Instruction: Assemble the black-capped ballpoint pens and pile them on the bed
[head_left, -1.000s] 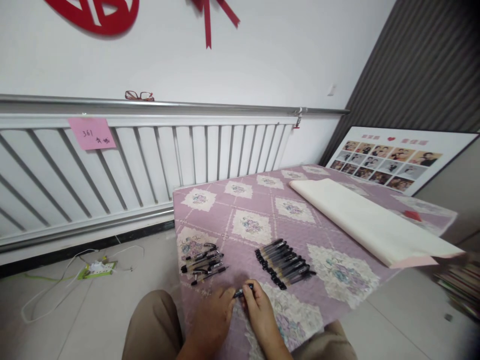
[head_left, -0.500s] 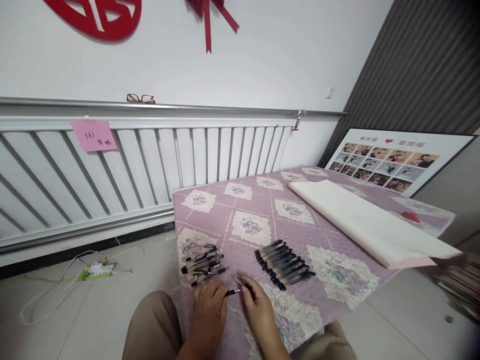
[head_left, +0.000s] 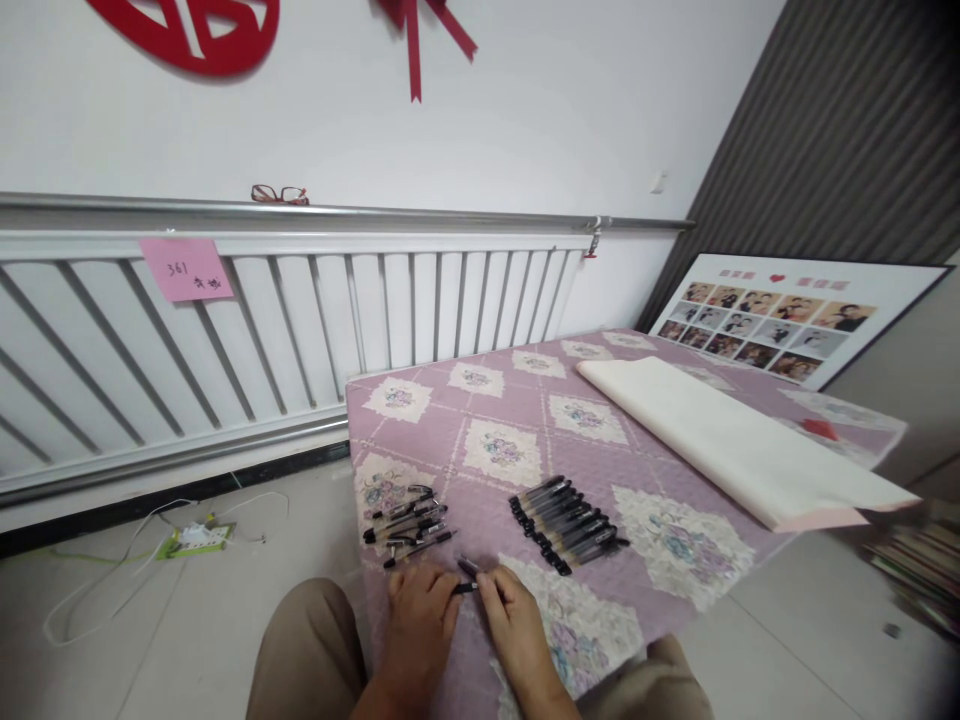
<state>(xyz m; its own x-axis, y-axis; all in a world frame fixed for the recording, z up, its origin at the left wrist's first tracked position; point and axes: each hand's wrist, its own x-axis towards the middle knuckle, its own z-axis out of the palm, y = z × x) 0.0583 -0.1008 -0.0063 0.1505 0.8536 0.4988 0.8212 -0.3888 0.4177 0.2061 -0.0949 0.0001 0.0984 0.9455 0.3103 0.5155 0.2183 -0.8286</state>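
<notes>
My left hand (head_left: 421,612) is closed around a black pen (head_left: 464,588), whose end points right toward my other hand. My right hand (head_left: 513,622) pinches a dark pen (head_left: 468,567) that juts out to the upper left past its fingertips; most of it is hidden by the fingers. The two pens nearly meet between my hands, and whether they touch I cannot tell. Beyond my left hand lies a loose pile of black pens (head_left: 409,525). To the right of my right hand, several black capped pens (head_left: 571,525) lie side by side in a slanted row.
The table's purple floral cloth (head_left: 480,440) lies under everything. A folded cream sheet (head_left: 705,440) stretches across the right side, near a framed photo board (head_left: 772,315). A white radiator (head_left: 390,310) stands behind the table. A power strip (head_left: 196,540) with cables is on the floor at left.
My right fingers have moved in to the black pen's end, covering its previously visible light tip. The dark pen in my right hand now shows more above the fingers. The piles are unchanged.
</notes>
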